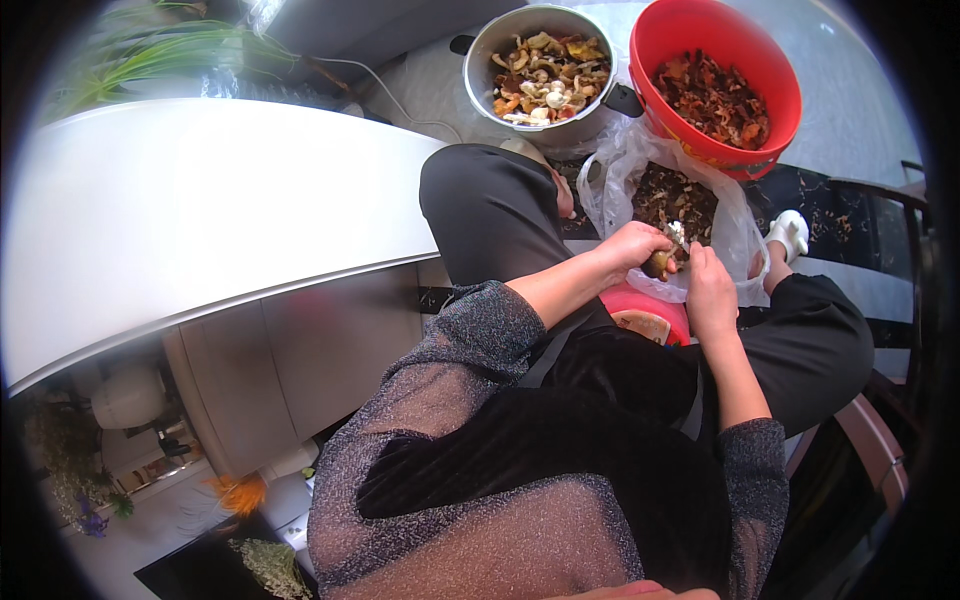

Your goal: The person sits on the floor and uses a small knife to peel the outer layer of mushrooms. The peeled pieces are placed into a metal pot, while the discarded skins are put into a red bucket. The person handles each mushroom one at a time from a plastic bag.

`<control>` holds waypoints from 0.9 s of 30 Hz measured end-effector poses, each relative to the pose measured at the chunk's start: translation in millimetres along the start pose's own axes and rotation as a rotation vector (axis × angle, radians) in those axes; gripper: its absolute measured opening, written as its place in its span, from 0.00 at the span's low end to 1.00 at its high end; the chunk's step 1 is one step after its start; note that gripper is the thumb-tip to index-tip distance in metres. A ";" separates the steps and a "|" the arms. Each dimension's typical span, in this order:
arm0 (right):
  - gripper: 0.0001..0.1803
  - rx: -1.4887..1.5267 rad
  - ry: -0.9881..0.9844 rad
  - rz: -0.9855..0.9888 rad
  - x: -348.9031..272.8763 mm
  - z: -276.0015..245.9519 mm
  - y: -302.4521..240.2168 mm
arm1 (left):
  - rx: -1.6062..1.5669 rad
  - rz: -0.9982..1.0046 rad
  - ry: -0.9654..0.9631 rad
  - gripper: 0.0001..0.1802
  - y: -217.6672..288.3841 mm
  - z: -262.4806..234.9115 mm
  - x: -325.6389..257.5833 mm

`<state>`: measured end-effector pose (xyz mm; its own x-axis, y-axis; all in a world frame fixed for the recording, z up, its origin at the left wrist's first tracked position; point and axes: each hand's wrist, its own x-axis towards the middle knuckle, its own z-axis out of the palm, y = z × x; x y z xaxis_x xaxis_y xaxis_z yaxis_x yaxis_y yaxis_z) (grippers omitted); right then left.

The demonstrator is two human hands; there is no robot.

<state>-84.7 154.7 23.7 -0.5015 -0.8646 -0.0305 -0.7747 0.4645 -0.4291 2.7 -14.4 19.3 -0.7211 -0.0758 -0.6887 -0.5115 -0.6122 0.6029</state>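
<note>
My left hand (638, 247) is closed around a brownish mushroom (657, 266), whose cap shows below the fingers. A small white piece (677, 234) shows between the two hands; I cannot make out what it belongs to. Close on the right, my right hand (711, 288) has its fingers pinched together, and whatever they hold is hidden. Both hands are over a clear plastic bag (738, 205) with dark brown scraps (672, 198) inside. The bag rests between my legs, against a pink tub (640, 302).
Beyond the bag stand a metal pot (478, 85) of cut mushrooms and a red bucket (655, 35) of dark reddish-brown pieces. A white tabletop (240, 190) runs along my left. At right is a dark chair frame (912, 230); scraps lie on the black-patterned floor (845, 205).
</note>
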 end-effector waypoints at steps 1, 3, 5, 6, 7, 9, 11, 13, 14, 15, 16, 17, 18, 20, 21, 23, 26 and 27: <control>0.18 -0.006 0.006 0.008 0.3 1.1 2.6 | 0.004 -0.002 -0.001 0.11 0.2 0.1 -0.2; 0.18 0.013 0.001 0.031 0.3 3.9 8.8 | 0.007 -0.001 -0.010 0.11 0.5 1.2 -0.6; 0.18 0.076 0.015 0.065 1.3 6.9 16.3 | 0.039 -0.005 -0.022 0.11 1.4 1.8 -1.1; 0.17 0.130 0.025 0.090 2.6 8.1 20.2 | 0.072 -0.012 -0.028 0.11 2.0 1.8 -1.3; 0.17 0.185 0.027 0.140 3.3 8.7 23.4 | 0.101 -0.012 -0.039 0.11 2.4 1.7 -1.3; 0.16 0.267 0.055 0.152 4.6 7.1 27.5 | 0.087 -0.009 -0.059 0.11 3.0 0.7 -1.4; 0.16 0.321 0.058 0.158 5.2 3.1 26.8 | 0.082 -0.005 -0.066 0.11 1.5 -0.3 -1.2; 0.17 0.347 0.057 0.138 5.6 -3.0 22.4 | 0.091 0.005 -0.066 0.11 -0.4 -0.8 0.6; 0.17 0.308 0.042 0.121 5.1 -5.9 18.6 | 0.109 0.020 -0.060 0.11 -1.6 -0.8 1.6; 0.17 0.276 0.033 0.110 3.7 -8.5 14.2 | 0.125 0.041 -0.059 0.11 -2.8 -0.5 2.7; 0.17 0.254 0.053 0.072 3.0 -10.6 10.1 | 0.141 0.061 -0.059 0.11 -3.9 -0.6 3.6; 0.18 0.200 0.018 0.068 3.1 -11.7 6.8 | 0.134 0.070 -0.053 0.11 -5.1 -0.9 4.1; 0.18 0.158 0.013 0.038 3.1 -12.1 3.7 | 0.127 0.078 -0.048 0.11 -6.4 -1.0 4.2; 0.18 0.093 0.021 0.000 3.3 -11.1 0.3 | 0.132 0.083 -0.038 0.11 -7.8 -1.5 4.6; 0.19 0.071 0.036 -0.008 3.3 -9.8 -0.1 | 0.144 0.080 -0.035 0.11 -8.1 -1.9 5.0; 0.18 0.043 0.037 0.003 2.9 -6.8 2.9 | 0.188 0.065 -0.038 0.11 -8.0 -2.6 5.6; 0.17 0.075 0.005 0.064 3.8 -2.1 15.0 | 0.248 0.046 -0.055 0.11 -7.1 -3.3 5.8; 0.17 0.122 0.001 0.088 4.5 -0.7 19.8 | 0.245 0.049 -0.059 0.11 -7.2 -2.9 5.3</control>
<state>-102.6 160.1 15.7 -0.5659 -0.8213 -0.0718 -0.6753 0.5118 -0.5310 4.0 -12.7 10.1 -0.7703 -0.0501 -0.6357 -0.5679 -0.3994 0.7197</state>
